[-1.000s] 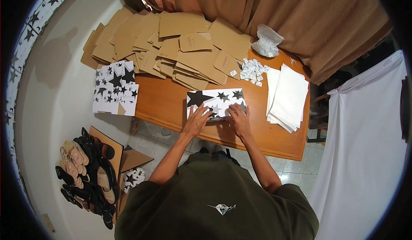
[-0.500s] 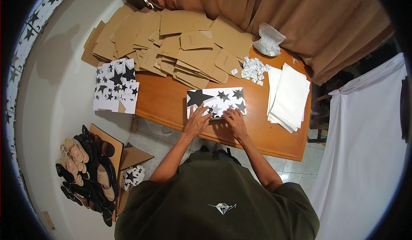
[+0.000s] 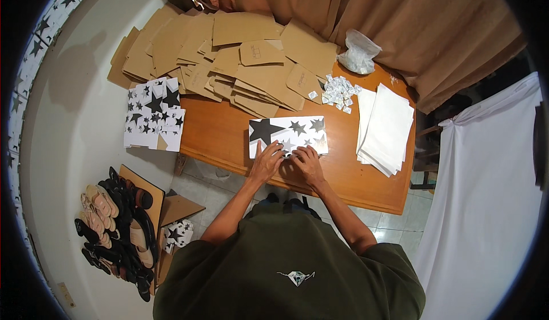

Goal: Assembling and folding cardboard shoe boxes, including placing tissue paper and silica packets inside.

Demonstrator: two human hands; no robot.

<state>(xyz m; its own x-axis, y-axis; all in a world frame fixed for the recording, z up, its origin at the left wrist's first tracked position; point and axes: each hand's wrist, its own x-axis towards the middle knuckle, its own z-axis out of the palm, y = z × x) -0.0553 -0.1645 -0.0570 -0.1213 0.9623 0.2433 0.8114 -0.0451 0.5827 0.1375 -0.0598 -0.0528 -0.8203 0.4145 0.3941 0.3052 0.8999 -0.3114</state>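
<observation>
A closed shoe box (image 3: 297, 126), white with black and grey stars, lies lengthwise before me near the table's front edge. On the left part of its near edge rests my left hand (image 3: 266, 163), open, fingers stretched over the lid. My right hand (image 3: 309, 165) touches the same edge further right, open with its fingers bent and apart. Between the two hands a short stretch of the edge shows; the box's front wall is mostly hidden under them.
Flattened brown cardboard pieces (image 3: 246, 28) cover the back of the wooden table (image 3: 217, 131). Star-printed cardboard (image 3: 153, 114) overhangs its left edge. Small white packets (image 3: 339, 93), a clear plastic bag (image 3: 359, 54) and white paper sheets (image 3: 389, 125) lie at right. Shoes (image 3: 114, 223) sit lower left.
Both hands have shifted slightly along the box's near edge, the left fingers now lying further over the lid. The gap at the front edge looks smaller; the box stays in place.
</observation>
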